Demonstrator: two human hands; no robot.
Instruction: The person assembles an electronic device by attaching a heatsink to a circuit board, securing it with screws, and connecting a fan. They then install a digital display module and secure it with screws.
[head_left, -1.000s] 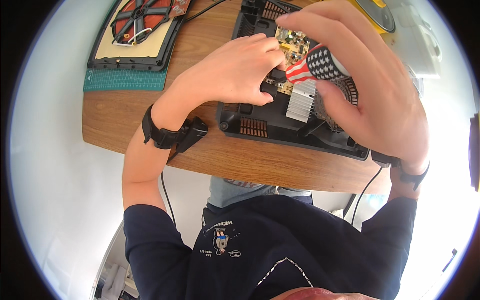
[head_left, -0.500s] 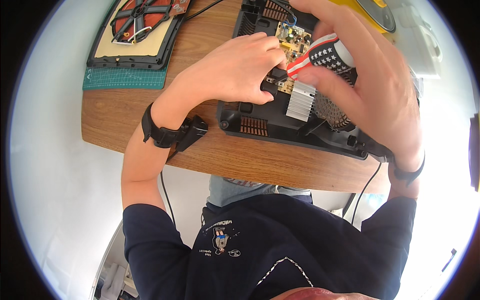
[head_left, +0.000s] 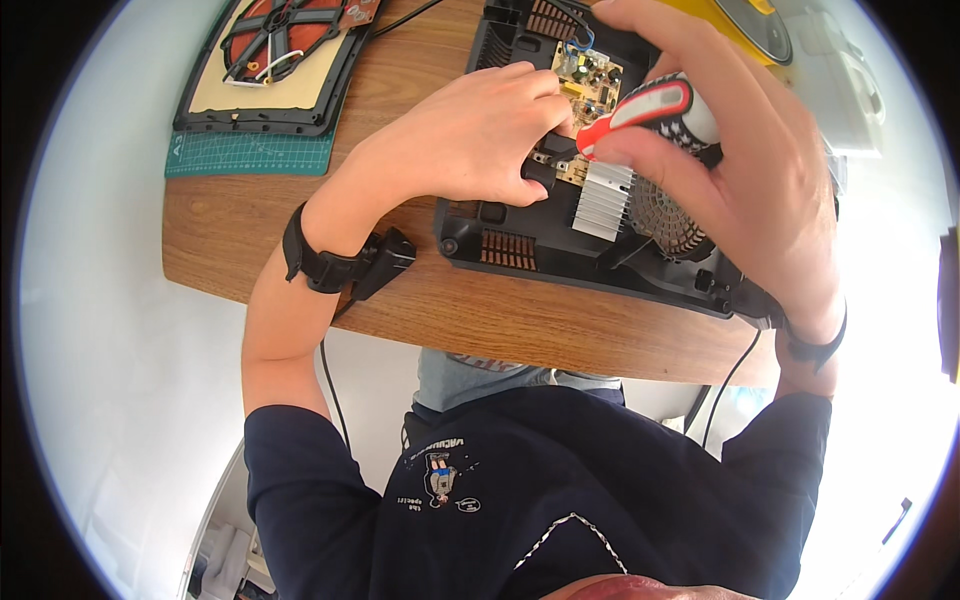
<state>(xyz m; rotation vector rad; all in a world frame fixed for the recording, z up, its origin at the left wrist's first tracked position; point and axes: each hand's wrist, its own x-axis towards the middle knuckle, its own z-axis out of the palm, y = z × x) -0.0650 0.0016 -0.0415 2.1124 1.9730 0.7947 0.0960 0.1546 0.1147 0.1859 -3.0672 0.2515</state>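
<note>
My right hand [head_left: 745, 160] is closed around the thick handle of a screwdriver [head_left: 650, 105], patterned in red, white and black with stars. Its tip end points left, toward a small black component [head_left: 560, 148] by the edge of a circuit board [head_left: 590, 95]. My left hand [head_left: 485, 135] grips this black part between thumb and fingers; the fingertips are partly hidden. The board sits inside an open black plastic housing [head_left: 550, 265], beside a silver finned heat sink [head_left: 600, 205]. A round fan [head_left: 672, 225] lies partly under my right hand.
At the far left, a black-framed panel [head_left: 260, 110] with a round red coil rests on a green cutting mat [head_left: 235, 155]. A yellow container [head_left: 740, 30] and a white plastic box [head_left: 840, 90] stand at the far right. The wooden table [head_left: 400, 310] has its curved edge nearest me.
The screwdriver handle has turned in my right hand, so a grey, red-edged stripe faces up where stars were. My left hand stays in place on the black part.
</note>
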